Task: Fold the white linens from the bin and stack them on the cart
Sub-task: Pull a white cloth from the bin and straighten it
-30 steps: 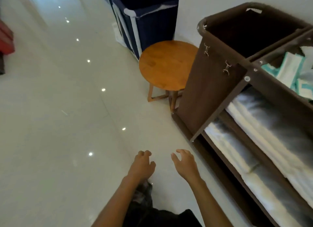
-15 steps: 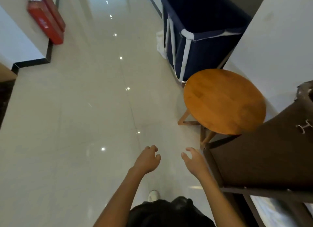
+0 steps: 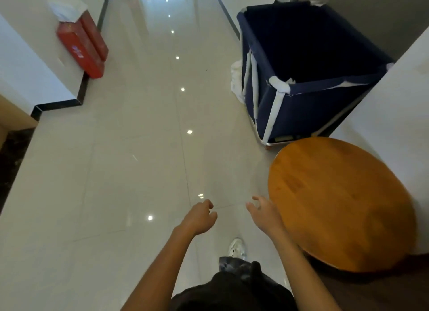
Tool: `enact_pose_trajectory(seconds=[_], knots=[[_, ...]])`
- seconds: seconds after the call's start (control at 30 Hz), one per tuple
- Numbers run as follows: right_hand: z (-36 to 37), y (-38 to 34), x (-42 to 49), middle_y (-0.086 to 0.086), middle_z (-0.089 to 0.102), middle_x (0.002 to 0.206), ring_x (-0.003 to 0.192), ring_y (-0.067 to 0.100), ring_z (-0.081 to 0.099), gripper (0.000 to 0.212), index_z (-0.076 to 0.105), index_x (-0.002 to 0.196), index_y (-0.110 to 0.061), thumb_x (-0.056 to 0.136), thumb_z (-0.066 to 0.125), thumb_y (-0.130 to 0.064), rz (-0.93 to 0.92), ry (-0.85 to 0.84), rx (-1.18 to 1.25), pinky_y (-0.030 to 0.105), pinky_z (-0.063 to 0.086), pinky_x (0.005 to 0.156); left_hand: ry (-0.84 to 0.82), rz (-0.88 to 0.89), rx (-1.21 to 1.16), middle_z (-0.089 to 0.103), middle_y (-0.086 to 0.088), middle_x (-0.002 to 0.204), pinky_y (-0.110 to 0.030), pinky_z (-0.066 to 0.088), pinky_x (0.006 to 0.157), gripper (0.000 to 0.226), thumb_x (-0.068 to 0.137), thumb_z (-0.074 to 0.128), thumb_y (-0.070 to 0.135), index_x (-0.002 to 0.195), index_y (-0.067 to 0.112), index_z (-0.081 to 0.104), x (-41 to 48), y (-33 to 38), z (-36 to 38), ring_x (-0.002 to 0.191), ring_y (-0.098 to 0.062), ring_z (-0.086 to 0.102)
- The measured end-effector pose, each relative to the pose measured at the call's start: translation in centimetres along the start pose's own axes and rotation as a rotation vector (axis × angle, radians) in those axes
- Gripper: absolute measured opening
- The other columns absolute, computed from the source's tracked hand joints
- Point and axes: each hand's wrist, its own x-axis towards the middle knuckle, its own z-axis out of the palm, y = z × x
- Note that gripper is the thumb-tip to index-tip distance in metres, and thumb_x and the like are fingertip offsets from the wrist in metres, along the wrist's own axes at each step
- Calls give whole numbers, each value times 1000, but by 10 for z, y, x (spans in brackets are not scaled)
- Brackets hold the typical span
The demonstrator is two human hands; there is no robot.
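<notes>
A navy fabric bin [image 3: 308, 101] with a white tube frame stands ahead on the right; its inside is dark and no linen shows in it. A white cloth [image 3: 237, 80] lies on the floor against the bin's left side. My left hand [image 3: 199, 217] and my right hand [image 3: 263, 214] are held out low in front of me, fingers loosely curled, holding nothing. The right hand is next to the edge of the round wooden table [image 3: 339, 203]. Only a dark corner of the cart [image 3: 394, 285] shows at the bottom right.
A glossy tiled corridor [image 3: 139, 148] runs ahead. A red box [image 3: 81, 48] with white cloth on top leans on the left wall. A white wall corner [image 3: 399, 106] juts out right of the table. My shoe [image 3: 236, 248] shows below.
The view has swung left and forward, away from the cart toward the bin. The table and bin look closer. Both hands stay empty in front of me.
</notes>
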Motion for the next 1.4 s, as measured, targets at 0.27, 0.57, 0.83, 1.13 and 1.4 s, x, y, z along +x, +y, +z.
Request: enact_pose_trajectory(seconds=[0.27, 0.57, 0.83, 1.13, 1.4], knots=[[-47, -62, 130, 9, 49, 136, 124, 23, 47, 41, 53, 131, -13, 97, 50, -35, 13, 27, -10, 30, 37, 100, 29, 17, -45, 45, -11, 142, -34, 43, 102, 44, 100, 45, 28, 140, 11, 40, 114, 70, -76, 122, -23, 51], [-64, -121, 276, 8, 49, 135, 122, 23, 48, 41, 53, 131, -13, 97, 49, -36, 86, 32, -13, 28, 38, 95, -11, 1, -17, 46, -12, 139, -38, 44, 102, 44, 99, 45, 30, 138, 11, 43, 265, 92, -175, 119, -25, 52], [-97, -222, 409, 10, 51, 135, 122, 24, 49, 42, 54, 129, -12, 96, 50, -38, 101, 127, 10, 35, 39, 101, -8, 96, 15, 43, -9, 140, -35, 39, 104, 44, 100, 43, 30, 139, 12, 41, 387, 136, -296, 124, -23, 47], [-153, -262, 506, 9, 49, 136, 118, 22, 51, 38, 54, 130, -11, 96, 53, -30, 166, 201, 130, 32, 41, 99, -142, 147, 92, 54, -10, 132, -36, 47, 96, 41, 98, 45, 30, 135, 12, 45, 503, 205, -358, 114, -24, 56], [-248, -252, 618, 7, 49, 131, 113, 20, 53, 37, 54, 130, -12, 96, 53, -27, 190, 385, 258, 25, 39, 91, -214, 297, 262, 55, -10, 134, -32, 42, 97, 39, 99, 44, 28, 135, 13, 45, 614, 335, -382, 120, -27, 52]])
